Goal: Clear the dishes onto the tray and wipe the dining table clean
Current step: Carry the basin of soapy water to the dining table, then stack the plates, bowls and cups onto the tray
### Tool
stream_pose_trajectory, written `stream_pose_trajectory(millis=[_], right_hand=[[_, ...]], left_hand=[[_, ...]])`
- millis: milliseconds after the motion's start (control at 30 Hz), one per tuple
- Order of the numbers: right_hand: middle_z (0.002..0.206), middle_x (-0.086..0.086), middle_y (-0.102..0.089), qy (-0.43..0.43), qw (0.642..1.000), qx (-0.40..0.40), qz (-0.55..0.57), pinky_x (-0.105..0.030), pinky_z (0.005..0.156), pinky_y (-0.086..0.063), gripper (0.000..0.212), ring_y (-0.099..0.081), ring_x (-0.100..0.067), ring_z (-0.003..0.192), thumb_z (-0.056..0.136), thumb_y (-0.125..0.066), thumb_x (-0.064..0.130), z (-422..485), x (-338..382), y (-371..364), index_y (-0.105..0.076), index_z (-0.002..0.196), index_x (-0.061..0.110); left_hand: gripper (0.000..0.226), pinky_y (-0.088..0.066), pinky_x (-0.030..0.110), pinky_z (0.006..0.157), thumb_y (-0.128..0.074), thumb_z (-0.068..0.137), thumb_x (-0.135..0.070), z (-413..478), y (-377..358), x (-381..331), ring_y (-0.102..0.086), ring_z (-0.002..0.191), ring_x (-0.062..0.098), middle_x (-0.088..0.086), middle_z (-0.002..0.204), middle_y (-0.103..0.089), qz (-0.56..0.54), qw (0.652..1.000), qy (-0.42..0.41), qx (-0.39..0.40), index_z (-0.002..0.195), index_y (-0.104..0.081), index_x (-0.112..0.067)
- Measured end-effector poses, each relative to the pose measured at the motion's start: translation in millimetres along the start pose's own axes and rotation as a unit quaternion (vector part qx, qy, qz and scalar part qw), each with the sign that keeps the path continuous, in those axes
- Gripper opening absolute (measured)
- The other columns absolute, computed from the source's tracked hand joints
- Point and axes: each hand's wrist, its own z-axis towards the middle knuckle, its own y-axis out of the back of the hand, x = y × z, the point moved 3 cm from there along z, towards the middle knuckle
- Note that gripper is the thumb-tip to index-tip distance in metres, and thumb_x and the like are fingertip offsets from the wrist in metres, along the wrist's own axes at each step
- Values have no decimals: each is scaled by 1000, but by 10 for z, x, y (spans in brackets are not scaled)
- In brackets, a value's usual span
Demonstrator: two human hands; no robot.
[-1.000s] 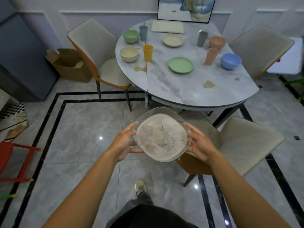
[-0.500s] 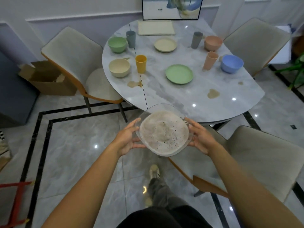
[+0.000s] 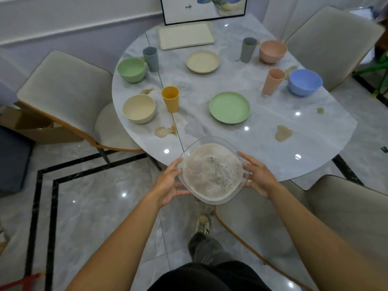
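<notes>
Marble dining table (image 3: 273, 114) fills mid-frame, with brown spills (image 3: 282, 133) near its lower edge. The left hand (image 3: 168, 183) and right hand (image 3: 260, 177) grip opposite rims of the clear bowl (image 3: 213, 171) of frothy liquid at lower centre. The two-sided hold likely keeps it level. The bowl overlaps the table's near edge. Cream tray (image 3: 185, 35) lies upper centre, well apart.

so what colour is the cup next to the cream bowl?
Mustard yellow cup, just right of the cream bowl; clearest in the head view.
</notes>
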Motion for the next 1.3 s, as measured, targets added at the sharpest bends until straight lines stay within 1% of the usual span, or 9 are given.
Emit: stream_pose_trajectory(millis=[67,267,500,667,900,967,1033,1167,1300], right_hand=[[134,-7,-66,-8,1000,-9,12,-54,83,-62,36,-69,-33,113,105,-54,19,201,51,-5,-66,134,38],[140,-4,-64,-32,998,-27,38,-43,73,-60,35,-67,-30,113,105,-56,19,621,132,-8,-68,132,38],[140,-3,-63,-57,997,-41,30,-52,84,-61,35,-64,-35,123,107,-52,22,929,187,47,-69,129,43],[140,-4,-64,-60,997,-50,24,-43,80,-61,37,-65,-32,122,107,-51,21,1051,211,27,-66,133,42],[137,-2,-64,-62,995,-76,28,-45,92,-60,37,-63,-29,124,107,-52,22,1082,251,19,-66,133,43],[137,-1,-64,-61,993,-96,15,-48,101,-55,36,-60,-28,124,104,-54,26,1056,283,28,-65,136,39],[141,-4,-60,-46,989,-140,0,-50,111,-47,35,-57,-28,127,103,-55,34,1010,353,43,-63,137,35],[142,-4,-58,58,963,-261,-36,-46,109,-48,41,-54,-25,131,104,-50,41,841,673,15,-59,142,29],[137,-1,-63,129,952,-275,-30,-44,103,-52,44,-59,-20,126,103,-52,51,751,1075,-294,-61,141,31]], left_hand=[[48,-55,67,96,-49,111,-19,203,13,-117,-67,119,37,-5,126,-64,5,1000,7,8,154,-44,-38],[50,-55,68,95,-50,111,-18,661,47,-303,-68,119,37,-1,133,-64,14,999,32,12,156,-42,-38],[44,-61,60,86,-48,111,-17,1009,41,-453,-66,120,34,1,133,-65,10,999,45,23,149,-48,-39],[49,-60,59,88,-50,110,-20,1177,74,-510,-66,120,32,2,141,-61,17,998,56,29,155,-43,-39],[55,-61,55,84,-55,107,-17,1391,91,-598,-68,118,33,-1,137,-64,16,994,81,69,157,-41,-38],[57,-61,58,88,-59,105,-14,1426,140,-645,-69,117,36,2,136,-66,9,991,93,92,155,-43,-37],[55,-58,59,96,-62,103,-15,1456,195,-730,-70,118,36,4,134,-67,23,988,98,113,153,-46,-34],[50,-53,59,104,-66,102,-19,1502,431,-967,-64,125,34,4,141,-59,27,988,91,118,148,-52,-32],[39,-54,57,104,-62,104,-27,1509,756,-1236,-61,129,36,10,146,-57,16,990,77,119,143,-59,-25]])
